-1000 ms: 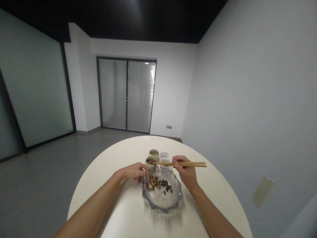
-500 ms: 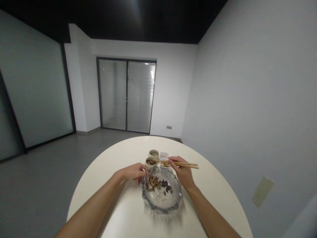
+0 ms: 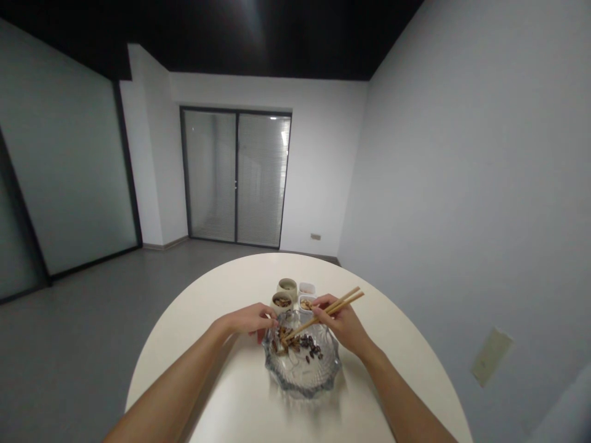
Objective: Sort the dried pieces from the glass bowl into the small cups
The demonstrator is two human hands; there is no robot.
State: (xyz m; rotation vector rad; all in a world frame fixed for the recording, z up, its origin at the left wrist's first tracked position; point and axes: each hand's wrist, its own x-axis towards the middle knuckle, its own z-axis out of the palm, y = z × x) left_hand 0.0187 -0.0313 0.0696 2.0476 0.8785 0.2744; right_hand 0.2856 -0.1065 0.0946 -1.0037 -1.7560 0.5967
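A clear glass bowl with a scalloped rim (image 3: 302, 390) sits on the table in front of me. Brown dried pieces (image 3: 287, 339) lie in its left part, with dark bean-like pieces (image 3: 312, 346) beside them. My left hand (image 3: 252, 321) grips the bowl's left rim between thumb and fingers. Wooden chopsticks (image 3: 339, 303) are held in my right hand (image 3: 340, 323), above the bowl's right side. Their tips point down and left into the brown pieces. Whether anything is pinched between the tips is too small to tell.
Behind the bowl stand two small beige cups, the near cup (image 3: 282, 311) with brown pieces and the far cup (image 3: 287, 283). Right of them are two white dishes: the near dish (image 3: 302, 309) holds pale pieces, the far dish (image 3: 307, 285) sits behind. All rest on a round cream table (image 3: 221, 394).
My right hand has brought the chopsticks from over the near beige cup down into the bowl, tilting them more steeply. My left hand has stayed at the rim.
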